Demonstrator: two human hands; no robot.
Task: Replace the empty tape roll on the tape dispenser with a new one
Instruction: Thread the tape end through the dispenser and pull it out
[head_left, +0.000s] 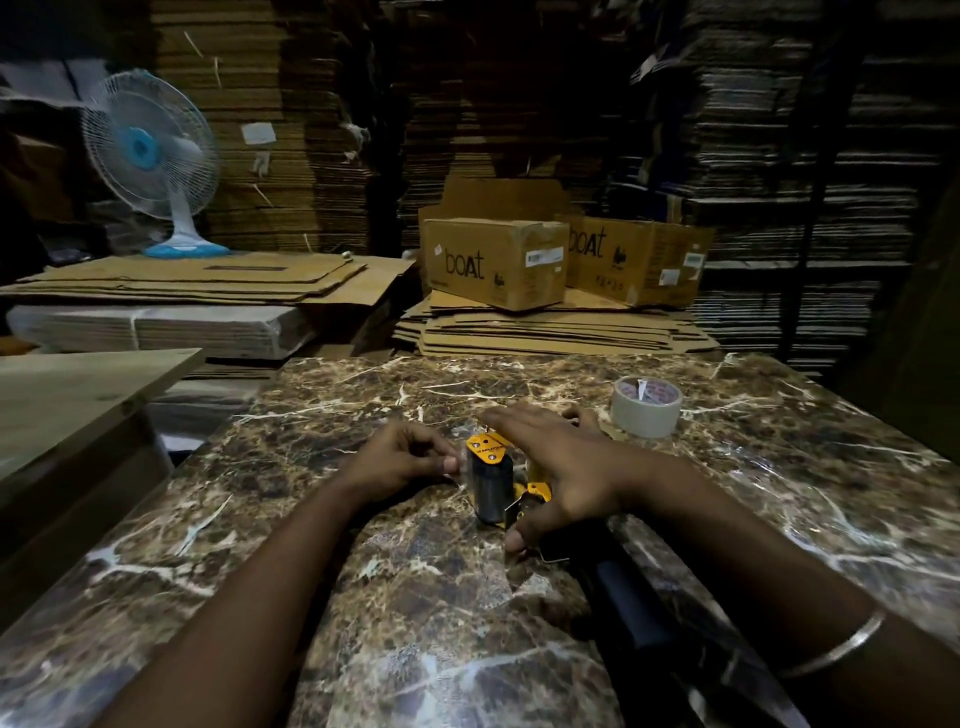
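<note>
Nearest the camera, two bare forearms reached out over a brown marble-patterned counter (415, 597) veined in white; a thin metal bangle (841, 647) sat on the right forearm. A dark handle (623, 597) ran from the near right toward the hands. The yellow tape dispenser (496, 478) lay on the counter at centre, its dark roller facing the camera. Right hand (561, 467) was spread over the dispenser's far side, fingers fairly straight, thumb down by the serrated end near the counter; a broad, pressing grip rather than a closed one. Left hand (400, 457) was at the dispenser's left side, fingers curled, fingertips pinched on what looked like a clear strip of tape beside the roller; the strip itself was hard to make out. The new tape roll (645, 406) stood flat on the counter beyond and right of the right hand, apart from it. A pale wooden board (78, 395) lay off the left edge. Beyond the counter, flattened cardboard sheets (550, 327) lay stacked, with two brown cartons (493, 262) printed "boat" on top. Farther left, a white and blue table fan (150, 156) stood on more cardboard. Tall stacks of corrugated board filled the dim back wall.
</note>
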